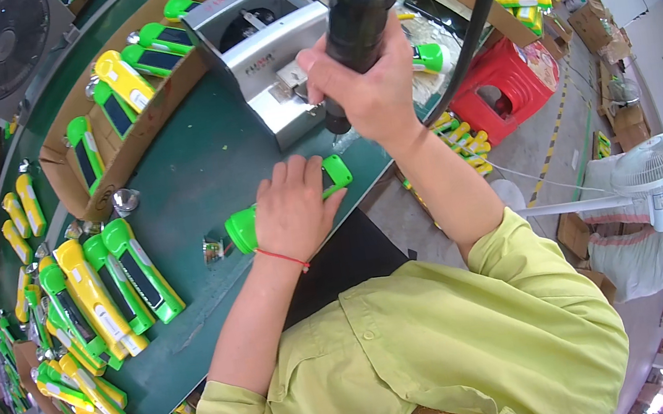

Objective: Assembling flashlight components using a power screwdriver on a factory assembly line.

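Observation:
My left hand (295, 208) lies over a green flashlight (242, 230), fingers wrapped across its body and pressing it to the green tabletop. The flashlight's wide head and handle end show on either side of the hand. A shiny cone reflector (216, 248) rests beside the wide head. My right hand (372, 87) grips a black electric screwdriver (356, 21), held upright with its lower end above the table, just beyond the flashlight's handle end. Left of that hand stands a grey screw feeder (263, 51) with an open top.
Several green and yellow flashlights (98, 295) lie at the left. A cardboard tray (157, 113) with more of them stands at the back. To the right are a red plastic bin (505, 85) and a white fan (652, 166). The screwdriver's black cable (483, 20) curves down at the right.

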`<state>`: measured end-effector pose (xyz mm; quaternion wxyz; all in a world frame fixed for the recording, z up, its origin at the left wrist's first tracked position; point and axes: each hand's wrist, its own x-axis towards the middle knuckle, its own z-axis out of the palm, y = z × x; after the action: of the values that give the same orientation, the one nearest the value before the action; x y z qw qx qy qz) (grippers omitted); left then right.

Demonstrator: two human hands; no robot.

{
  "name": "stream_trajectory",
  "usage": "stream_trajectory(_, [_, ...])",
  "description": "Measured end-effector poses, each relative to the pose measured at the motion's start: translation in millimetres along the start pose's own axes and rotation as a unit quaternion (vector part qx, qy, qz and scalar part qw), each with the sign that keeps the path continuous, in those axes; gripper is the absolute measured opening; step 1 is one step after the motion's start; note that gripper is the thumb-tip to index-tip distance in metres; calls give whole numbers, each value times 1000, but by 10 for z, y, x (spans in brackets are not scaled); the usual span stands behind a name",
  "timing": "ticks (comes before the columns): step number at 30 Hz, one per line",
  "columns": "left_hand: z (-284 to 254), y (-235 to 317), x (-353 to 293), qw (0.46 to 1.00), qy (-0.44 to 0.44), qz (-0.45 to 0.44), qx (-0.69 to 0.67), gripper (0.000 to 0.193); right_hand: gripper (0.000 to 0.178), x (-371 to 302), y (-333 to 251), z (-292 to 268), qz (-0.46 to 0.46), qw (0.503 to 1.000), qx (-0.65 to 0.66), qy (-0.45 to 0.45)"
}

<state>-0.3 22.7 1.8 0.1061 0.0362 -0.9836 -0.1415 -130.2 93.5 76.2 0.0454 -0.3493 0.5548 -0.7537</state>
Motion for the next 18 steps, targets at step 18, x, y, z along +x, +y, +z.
stream_trajectory(18, [34,0,3,1000,19,1,-22,46,46,-209,159,-16,20,999,-27,30])
